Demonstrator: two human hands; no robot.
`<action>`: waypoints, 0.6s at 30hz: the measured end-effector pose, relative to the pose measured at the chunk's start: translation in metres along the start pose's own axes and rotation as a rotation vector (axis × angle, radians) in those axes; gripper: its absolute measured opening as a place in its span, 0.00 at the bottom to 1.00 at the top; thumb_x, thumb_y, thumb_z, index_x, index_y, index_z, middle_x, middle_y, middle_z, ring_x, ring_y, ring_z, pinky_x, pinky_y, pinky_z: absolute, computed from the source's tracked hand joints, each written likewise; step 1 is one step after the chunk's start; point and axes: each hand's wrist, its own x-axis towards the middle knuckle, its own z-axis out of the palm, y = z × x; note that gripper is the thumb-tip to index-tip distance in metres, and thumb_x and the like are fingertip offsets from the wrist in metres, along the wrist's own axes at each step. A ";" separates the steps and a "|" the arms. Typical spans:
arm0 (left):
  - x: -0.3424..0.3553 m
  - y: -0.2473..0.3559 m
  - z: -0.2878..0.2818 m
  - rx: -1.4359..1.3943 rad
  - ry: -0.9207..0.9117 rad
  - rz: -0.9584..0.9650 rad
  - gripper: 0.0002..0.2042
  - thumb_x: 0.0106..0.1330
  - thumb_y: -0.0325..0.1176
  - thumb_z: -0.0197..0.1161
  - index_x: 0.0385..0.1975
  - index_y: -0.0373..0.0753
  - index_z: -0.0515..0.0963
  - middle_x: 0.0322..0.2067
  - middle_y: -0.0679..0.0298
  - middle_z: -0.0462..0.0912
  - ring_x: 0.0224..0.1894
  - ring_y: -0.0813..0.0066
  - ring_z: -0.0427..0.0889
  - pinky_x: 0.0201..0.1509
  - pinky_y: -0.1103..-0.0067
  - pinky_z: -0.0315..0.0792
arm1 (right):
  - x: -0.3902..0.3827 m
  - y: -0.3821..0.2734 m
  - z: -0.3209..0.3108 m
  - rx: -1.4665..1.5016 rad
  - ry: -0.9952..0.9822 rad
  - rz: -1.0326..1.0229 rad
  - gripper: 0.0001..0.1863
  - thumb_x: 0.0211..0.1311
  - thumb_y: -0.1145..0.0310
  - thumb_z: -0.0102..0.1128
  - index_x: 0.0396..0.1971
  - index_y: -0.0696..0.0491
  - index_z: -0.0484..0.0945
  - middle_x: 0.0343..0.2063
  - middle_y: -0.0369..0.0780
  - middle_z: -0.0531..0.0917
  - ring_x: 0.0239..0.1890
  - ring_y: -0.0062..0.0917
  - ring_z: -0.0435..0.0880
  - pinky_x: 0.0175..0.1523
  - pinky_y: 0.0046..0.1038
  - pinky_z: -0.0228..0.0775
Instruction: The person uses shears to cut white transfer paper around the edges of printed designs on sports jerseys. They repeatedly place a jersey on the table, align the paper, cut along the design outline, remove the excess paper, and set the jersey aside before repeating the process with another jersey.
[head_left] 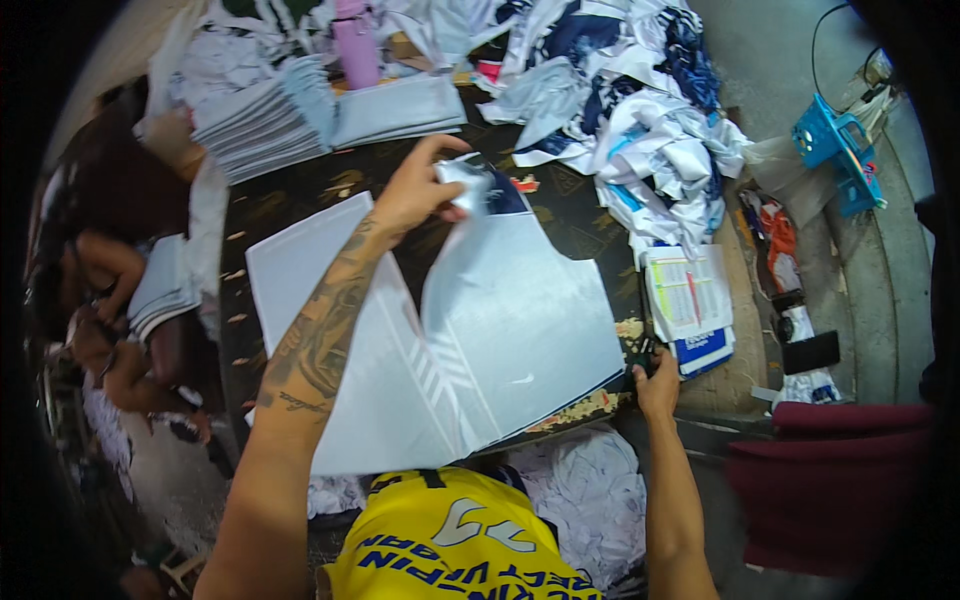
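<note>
My left hand (430,185) is closed in a pinch on the upper corner of a white fabric panel (525,320), lifting it off the table. The panel has curved cut-outs, a small white mark and navy at its top; the lifted part is blurred. A second white panel (310,270) with diagonal stripes along its edge lies beneath my left forearm. By the table's right edge, my right hand (655,388) is closed around a small black object (640,355) whose kind I cannot make out, close to the panel's lower right corner.
Stacked pale panels (265,120) and a pink bottle (357,45) stand at the far side. A heap of white and navy fabric (650,130) fills the far right, above papers (688,290). A blue basket (835,150) hangs right. Another person's arm (110,270) shows at left.
</note>
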 end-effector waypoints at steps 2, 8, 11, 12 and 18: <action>-0.033 0.053 0.026 -0.034 -0.092 0.086 0.18 0.71 0.29 0.70 0.58 0.34 0.78 0.44 0.60 0.87 0.43 0.72 0.90 0.45 0.78 0.87 | -0.016 -0.053 -0.006 0.322 0.028 -0.110 0.26 0.60 0.72 0.78 0.57 0.60 0.80 0.50 0.48 0.86 0.52 0.40 0.87 0.58 0.39 0.79; -0.139 0.178 0.038 0.004 -0.023 0.639 0.20 0.72 0.20 0.54 0.63 0.33 0.78 0.54 0.57 0.88 0.56 0.74 0.87 0.67 0.78 0.77 | -0.088 -0.243 -0.007 0.688 -0.215 -0.436 0.21 0.63 0.59 0.77 0.47 0.59 0.83 0.36 0.53 0.89 0.41 0.50 0.89 0.48 0.44 0.79; -0.209 0.200 -0.031 0.175 0.517 0.646 0.22 0.70 0.17 0.51 0.63 0.36 0.80 0.52 0.58 0.87 0.54 0.75 0.86 0.65 0.75 0.78 | -0.089 -0.249 -0.023 0.684 -0.204 -0.414 0.14 0.71 0.63 0.67 0.38 0.60 0.81 0.28 0.56 0.85 0.33 0.57 0.86 0.38 0.47 0.75; -0.242 0.196 -0.058 0.196 0.585 0.725 0.23 0.69 0.16 0.53 0.63 0.36 0.80 0.53 0.61 0.87 0.49 0.78 0.85 0.62 0.78 0.78 | -0.087 -0.241 -0.032 0.550 -0.186 -0.515 0.10 0.71 0.66 0.66 0.41 0.58 0.83 0.29 0.54 0.86 0.34 0.55 0.86 0.40 0.47 0.76; -0.429 0.181 -0.243 0.554 1.368 0.734 0.15 0.81 0.32 0.62 0.61 0.32 0.81 0.46 0.63 0.90 0.46 0.76 0.87 0.56 0.80 0.80 | -0.155 -0.227 -0.092 0.360 -0.369 -1.245 0.14 0.62 0.76 0.65 0.48 0.53 0.86 0.40 0.44 0.90 0.39 0.40 0.89 0.43 0.42 0.82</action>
